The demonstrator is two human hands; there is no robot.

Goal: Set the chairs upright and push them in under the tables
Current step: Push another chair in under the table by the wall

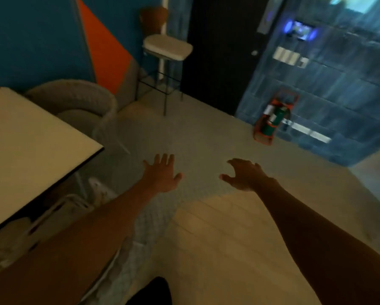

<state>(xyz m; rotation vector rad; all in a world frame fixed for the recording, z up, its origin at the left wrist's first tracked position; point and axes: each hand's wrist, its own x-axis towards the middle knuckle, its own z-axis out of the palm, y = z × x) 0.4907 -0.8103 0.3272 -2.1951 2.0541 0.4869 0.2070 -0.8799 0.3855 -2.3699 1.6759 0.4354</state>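
A white table fills the left side. Behind its far corner stands a grey woven armchair, upright and close to the table. A tall stool with a white seat and brown back stands upright by the far wall. Under the table's near edge lies a pale chair frame, partly hidden, its pose unclear. My left hand is stretched out over the floor with fingers spread, holding nothing. My right hand hovers beside it, fingers curled apart, also empty. The frame is blurred.
A fire extinguisher in a red stand sits on the floor against the blue tiled wall. A dark doorway is at the back. Grey patterned floor meets wooden boards in front of me.
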